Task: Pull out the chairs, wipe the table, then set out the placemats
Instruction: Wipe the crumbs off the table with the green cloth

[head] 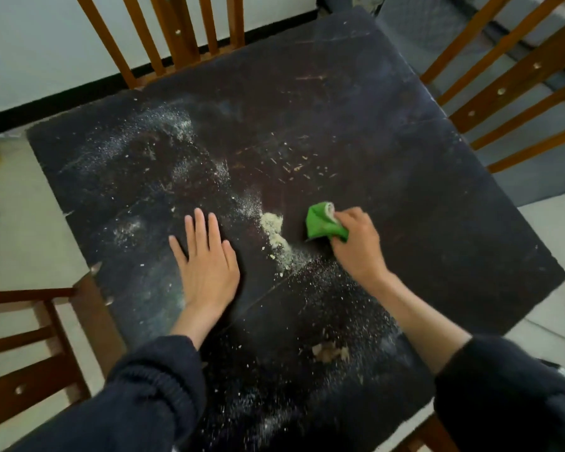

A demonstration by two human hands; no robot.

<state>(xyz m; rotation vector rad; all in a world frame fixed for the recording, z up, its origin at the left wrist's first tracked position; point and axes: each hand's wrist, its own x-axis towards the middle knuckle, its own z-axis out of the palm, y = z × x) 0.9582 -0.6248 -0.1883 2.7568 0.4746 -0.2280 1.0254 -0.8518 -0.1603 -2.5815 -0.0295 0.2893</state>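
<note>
A dark square table (372,151) fills the view, dusted with white powder and pale crumbs. My right hand (359,243) grips a bunched green cloth (323,223) pressed on the tabletop right of centre. A ridge of yellowish crumbs (274,231) lies just left of the cloth. My left hand (206,262) rests flat on the table, fingers spread, holding nothing. Powder (163,125) is spread over the far left and also the near middle of the top. No placemats are in view.
Wooden slat-back chairs stand around the table: one at the far side (183,31), one at the right (509,86), one at the near left (30,353). A small brownish clump (330,352) lies near the front edge. Pale floor surrounds the table.
</note>
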